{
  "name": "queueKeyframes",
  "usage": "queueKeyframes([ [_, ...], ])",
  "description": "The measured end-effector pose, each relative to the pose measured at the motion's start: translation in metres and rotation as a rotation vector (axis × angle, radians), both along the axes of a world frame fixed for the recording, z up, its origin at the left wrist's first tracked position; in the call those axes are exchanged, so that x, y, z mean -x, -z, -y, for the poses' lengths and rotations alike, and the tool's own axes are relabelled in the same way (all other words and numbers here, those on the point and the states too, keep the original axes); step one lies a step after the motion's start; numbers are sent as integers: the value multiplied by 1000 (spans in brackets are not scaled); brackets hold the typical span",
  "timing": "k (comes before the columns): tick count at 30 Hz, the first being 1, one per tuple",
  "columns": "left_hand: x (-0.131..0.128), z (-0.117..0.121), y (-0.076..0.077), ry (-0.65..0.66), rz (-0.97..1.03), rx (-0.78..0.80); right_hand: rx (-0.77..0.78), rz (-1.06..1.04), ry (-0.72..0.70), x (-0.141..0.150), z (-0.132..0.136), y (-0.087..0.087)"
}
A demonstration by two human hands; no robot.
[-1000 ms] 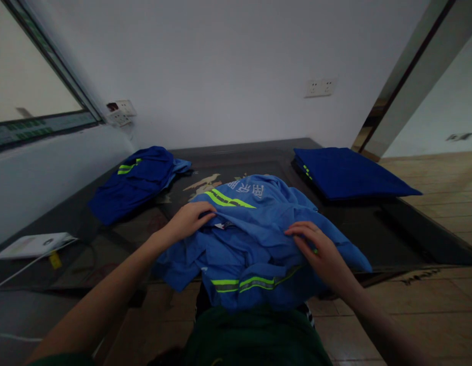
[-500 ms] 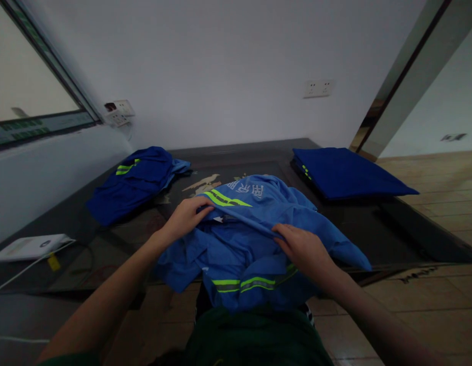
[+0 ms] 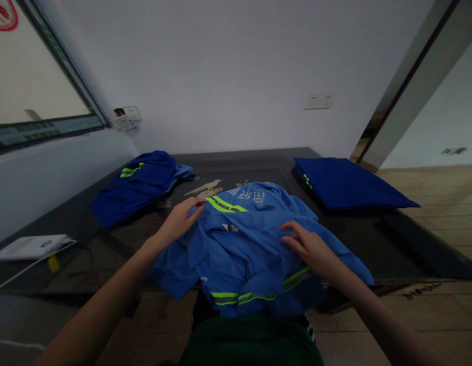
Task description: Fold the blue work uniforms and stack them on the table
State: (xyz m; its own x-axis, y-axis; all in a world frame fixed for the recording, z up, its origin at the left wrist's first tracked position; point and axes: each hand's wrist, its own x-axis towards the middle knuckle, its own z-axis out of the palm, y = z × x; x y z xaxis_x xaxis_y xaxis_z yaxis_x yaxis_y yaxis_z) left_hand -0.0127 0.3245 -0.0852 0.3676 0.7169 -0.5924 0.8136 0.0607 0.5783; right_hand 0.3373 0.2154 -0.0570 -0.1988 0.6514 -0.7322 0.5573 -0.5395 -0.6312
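Observation:
A light blue work jacket (image 3: pixel 243 249) lies rumpled at the front of the dark table, with yellow-green reflective stripes and white characters on its far part. Its lower part hangs over the near edge. Beside the far stripe, at the jacket's left side, is my left hand (image 3: pixel 182 218), thumb and fingers apart. My right hand (image 3: pixel 310 246) hovers at or just above the cloth on the right, fingers loosely bent and parted. Neither hand grips the fabric. Between them a small white label (image 3: pixel 230 227) shows on the cloth.
Crumpled dark blue clothing (image 3: pixel 139 185) lies at the back left. A neatly folded dark blue stack (image 3: pixel 350 183) sits at the right. A white device (image 3: pixel 32 247) with a cable is at the table's left edge. Wall sockets (image 3: pixel 319 101) are behind the table (image 3: pixel 236 158).
Both hands have let go of the jacket's raised fold, which now lies flatter. The white label shows more clearly. The view has tilted up slightly.

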Motion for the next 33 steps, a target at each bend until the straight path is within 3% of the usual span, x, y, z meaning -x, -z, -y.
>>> queueKeyframes([
  [3, 33, 8, -8, -117, -80, 43, -146, 47, 50, -23, -2, 1],
  [7, 64, 25, -25, -100, -101, 199, -356, -37, -48, -33, -15, 1],
  [12, 68, 48, -33, -84, -123, 245, -327, -141, -285, -7, -19, 26],
  [17, 51, 61, -22, -42, -165, 182, -255, -79, -376, 10, -12, 54],
  [22, 39, 63, 2, 34, -267, 58, -190, -42, -202, 5, -15, 57],
  [24, 36, 58, 4, 15, -254, 42, -181, -53, -114, -2, -23, 52],
  [27, 29, 40, -5, -144, -206, 18, -183, -106, -18, -15, -40, 39],
  [33, -1, -30, -30, -418, -133, -174, -322, -93, -14, -36, -97, 8],
])
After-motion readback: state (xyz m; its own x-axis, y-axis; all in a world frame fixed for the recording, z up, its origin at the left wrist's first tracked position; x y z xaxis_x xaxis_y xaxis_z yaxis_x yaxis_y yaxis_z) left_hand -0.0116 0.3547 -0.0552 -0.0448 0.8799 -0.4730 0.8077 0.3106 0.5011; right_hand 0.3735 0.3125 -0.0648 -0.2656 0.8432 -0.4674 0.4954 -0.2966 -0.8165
